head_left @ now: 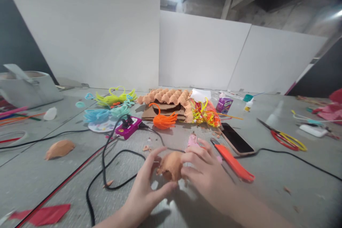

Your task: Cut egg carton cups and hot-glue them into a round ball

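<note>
A torn, rounded piece of orange-brown egg carton (173,164) is held low over the grey surface, near the bottom middle. My left hand (149,181) grips its left side, with the thumb under its lower edge. From the right, my right hand (204,169) presses its fingers against the piece. A small pink object (192,139) shows just behind the right fingers; what it is I cannot make out. The orange-red cutter (235,162) lies to the right of the right hand. Farther back sits the egg tray (168,96) on brown cardboard.
Black cables and a purple power strip (128,127) lie left of centre. Orange pipe cleaners (163,120) are bundled behind the hands. A phone (237,139) and scissors (283,137) rest at right. Another carton piece (60,149) and red material (44,214) lie at left.
</note>
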`<control>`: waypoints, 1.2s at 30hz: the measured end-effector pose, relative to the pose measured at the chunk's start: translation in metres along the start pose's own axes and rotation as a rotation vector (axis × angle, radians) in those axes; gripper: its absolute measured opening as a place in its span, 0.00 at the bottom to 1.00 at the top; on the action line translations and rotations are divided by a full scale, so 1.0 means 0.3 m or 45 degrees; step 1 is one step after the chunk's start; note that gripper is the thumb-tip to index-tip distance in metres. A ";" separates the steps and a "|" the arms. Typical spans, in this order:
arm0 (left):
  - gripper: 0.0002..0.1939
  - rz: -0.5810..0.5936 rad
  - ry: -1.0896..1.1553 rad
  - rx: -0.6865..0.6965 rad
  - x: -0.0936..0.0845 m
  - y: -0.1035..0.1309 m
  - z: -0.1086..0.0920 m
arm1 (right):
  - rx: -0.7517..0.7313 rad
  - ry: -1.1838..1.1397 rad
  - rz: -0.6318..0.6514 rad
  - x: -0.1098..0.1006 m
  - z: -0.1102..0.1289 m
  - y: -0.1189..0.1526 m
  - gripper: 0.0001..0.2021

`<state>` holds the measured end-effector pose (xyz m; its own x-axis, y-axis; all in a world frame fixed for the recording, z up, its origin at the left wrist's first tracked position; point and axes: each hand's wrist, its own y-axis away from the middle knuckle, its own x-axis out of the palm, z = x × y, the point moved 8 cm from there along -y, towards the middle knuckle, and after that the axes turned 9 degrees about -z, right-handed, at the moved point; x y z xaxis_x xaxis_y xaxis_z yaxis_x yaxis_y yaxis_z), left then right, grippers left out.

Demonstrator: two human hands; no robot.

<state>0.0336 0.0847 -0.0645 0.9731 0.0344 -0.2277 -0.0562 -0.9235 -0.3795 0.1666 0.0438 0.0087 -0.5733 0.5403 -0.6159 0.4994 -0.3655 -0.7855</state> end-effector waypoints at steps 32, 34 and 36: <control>0.25 -0.001 -0.036 0.154 0.005 -0.008 -0.055 | 0.445 -0.122 -0.075 -0.034 -0.035 -0.013 0.06; 0.21 0.036 -0.027 0.156 0.012 -0.006 -0.063 | 0.448 -0.121 -0.075 -0.033 -0.040 -0.014 0.07; 0.19 0.041 -0.004 0.132 0.010 -0.003 -0.058 | 0.455 -0.130 -0.057 -0.027 -0.043 -0.013 0.08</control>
<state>0.0406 0.0790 -0.0493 0.9697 0.0067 -0.2441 -0.1103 -0.8797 -0.4625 0.1777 0.0504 0.0175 -0.6602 0.4899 -0.5694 0.2247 -0.5945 -0.7721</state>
